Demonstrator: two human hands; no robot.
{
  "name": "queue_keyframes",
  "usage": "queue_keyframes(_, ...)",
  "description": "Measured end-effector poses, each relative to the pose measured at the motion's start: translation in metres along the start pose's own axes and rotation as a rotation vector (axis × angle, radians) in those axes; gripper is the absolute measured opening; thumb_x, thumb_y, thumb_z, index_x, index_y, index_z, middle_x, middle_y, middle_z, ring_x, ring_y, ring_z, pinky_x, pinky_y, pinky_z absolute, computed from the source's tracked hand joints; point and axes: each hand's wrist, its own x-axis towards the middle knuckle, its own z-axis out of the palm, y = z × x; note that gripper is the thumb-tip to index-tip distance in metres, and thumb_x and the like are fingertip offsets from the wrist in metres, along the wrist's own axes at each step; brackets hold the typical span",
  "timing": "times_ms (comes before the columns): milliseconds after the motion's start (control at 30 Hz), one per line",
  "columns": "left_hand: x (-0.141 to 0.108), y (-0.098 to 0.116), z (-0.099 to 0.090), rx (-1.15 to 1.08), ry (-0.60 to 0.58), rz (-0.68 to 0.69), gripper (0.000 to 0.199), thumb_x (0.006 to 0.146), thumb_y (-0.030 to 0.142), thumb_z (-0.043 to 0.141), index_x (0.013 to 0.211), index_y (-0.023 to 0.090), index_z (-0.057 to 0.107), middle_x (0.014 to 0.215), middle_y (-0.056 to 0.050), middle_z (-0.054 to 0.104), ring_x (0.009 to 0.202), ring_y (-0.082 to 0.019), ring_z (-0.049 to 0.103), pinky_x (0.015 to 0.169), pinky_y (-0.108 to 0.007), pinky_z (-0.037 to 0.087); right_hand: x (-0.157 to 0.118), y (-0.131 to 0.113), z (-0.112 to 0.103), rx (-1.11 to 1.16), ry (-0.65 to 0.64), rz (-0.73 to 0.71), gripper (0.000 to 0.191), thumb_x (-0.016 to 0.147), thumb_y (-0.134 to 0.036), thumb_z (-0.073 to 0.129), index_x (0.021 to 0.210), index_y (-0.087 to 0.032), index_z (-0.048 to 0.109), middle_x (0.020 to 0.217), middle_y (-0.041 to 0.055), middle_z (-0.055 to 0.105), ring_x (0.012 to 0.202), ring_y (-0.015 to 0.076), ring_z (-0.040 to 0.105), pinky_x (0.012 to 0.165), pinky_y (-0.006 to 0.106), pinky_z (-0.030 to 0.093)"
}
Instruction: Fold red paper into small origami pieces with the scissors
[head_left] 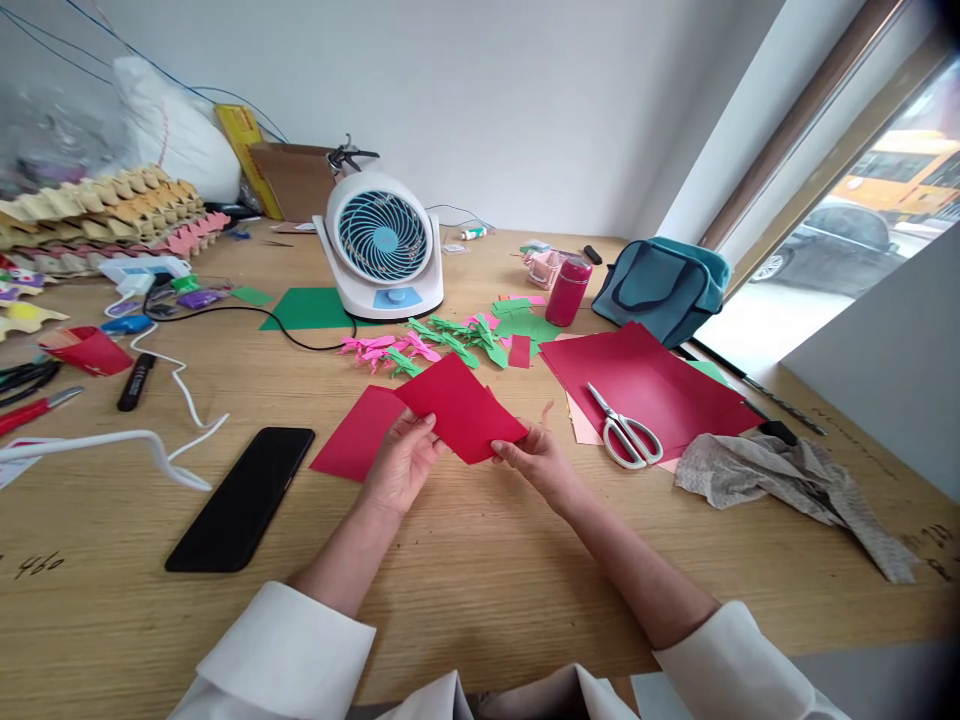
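A red paper piece [461,405] is held up over the wooden table between both hands. My left hand [405,460] pinches its lower left edge, and my right hand [536,460] grips its right corner with the thumb on top. Behind my left hand another red sheet [356,435] lies flat. White-handled scissors [630,435] rest on large red sheets [660,390] to the right. Beyond the held paper are pink cutouts [382,350] and green cutouts [450,335] in a loose pile.
A black phone [240,500] lies left of my left hand. At the back stand a white fan [382,245], a red bottle [568,292] and a teal bag [660,290]. A crumpled cloth [765,475] lies at the right, a white cable [161,450] at the left.
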Motion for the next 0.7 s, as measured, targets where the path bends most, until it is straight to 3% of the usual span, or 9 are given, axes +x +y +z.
queue_keyframes(133, 0.001, -0.003, -0.004, 0.031, -0.001, -0.048, 0.023, 0.063, 0.024, 0.08, 0.076, 0.021, 0.061, 0.082, 0.002, 0.073, 0.079, -0.016, 0.068, 0.073, -0.032, 0.052, -0.002, -0.005, -0.002, 0.076, 0.081, 0.076, 0.035, 0.072, -0.05, 0.076, 0.075, -0.019, 0.062, 0.051, -0.0039, 0.059, 0.044, 0.0095, 0.051, 0.046, 0.023, 0.037)
queue_keyframes(267, 0.002, -0.005, -0.007, 0.119, 0.067, -0.006, 0.029, 0.059, 0.026, 0.083, 0.069, 0.018, 0.057, 0.073, 0.003, 0.069, 0.072, -0.012, 0.065, 0.07, -0.027, 0.05, -0.002, -0.005, -0.007, 0.052, 0.134, 0.036, 0.035, 0.074, -0.05, 0.074, 0.085, -0.019, 0.063, 0.055, -0.0035, 0.061, 0.044, 0.0119, 0.055, 0.043, 0.024, 0.035)
queue_keyframes(367, 0.002, -0.006, -0.009, 0.149, 0.112, -0.023, 0.033, 0.057, 0.025, 0.085, 0.069, 0.018, 0.055, 0.072, 0.004, 0.067, 0.074, -0.012, 0.065, 0.066, -0.023, 0.048, -0.004, -0.004, -0.011, -0.077, 0.196, -0.15, 0.024, 0.083, -0.043, 0.067, 0.087, -0.021, 0.061, 0.066, 0.0003, 0.067, 0.059, 0.0163, 0.065, 0.053, 0.027, 0.048)
queue_keyframes(467, 0.003, -0.003, -0.011, 0.115, 0.04, -0.141, 0.025, 0.067, 0.031, 0.078, 0.082, 0.02, 0.061, 0.084, -0.001, 0.071, 0.085, -0.018, 0.069, 0.071, -0.029, 0.052, -0.009, -0.009, -0.018, -0.377, 0.217, -0.421, 0.004, 0.088, -0.024, 0.059, 0.092, -0.022, 0.06, 0.091, 0.0055, 0.071, 0.087, 0.0197, 0.068, 0.081, 0.037, 0.055)
queue_keyframes(567, 0.004, 0.004, -0.012, 0.136, -0.031, -0.197, 0.03, 0.08, 0.045, 0.06, 0.097, 0.02, 0.064, 0.092, -0.007, 0.074, 0.09, -0.024, 0.07, 0.075, -0.039, 0.055, -0.017, -0.018, -0.026, -0.683, 0.125, -0.623, 0.024, 0.085, -0.006, 0.049, 0.097, -0.024, 0.06, 0.111, 0.0082, 0.067, 0.106, 0.0219, 0.064, 0.095, 0.044, 0.05)
queue_keyframes(700, 0.005, 0.013, -0.013, 0.188, -0.094, -0.175, 0.047, 0.085, 0.059, 0.048, 0.103, 0.018, 0.064, 0.092, -0.01, 0.074, 0.089, -0.027, 0.07, 0.076, -0.042, 0.055, -0.024, -0.025, -0.033, -0.857, 0.021, -0.718, 0.041, 0.08, 0.003, 0.041, 0.104, -0.025, 0.058, 0.119, 0.0098, 0.064, 0.11, 0.0216, 0.063, 0.094, 0.043, 0.052)
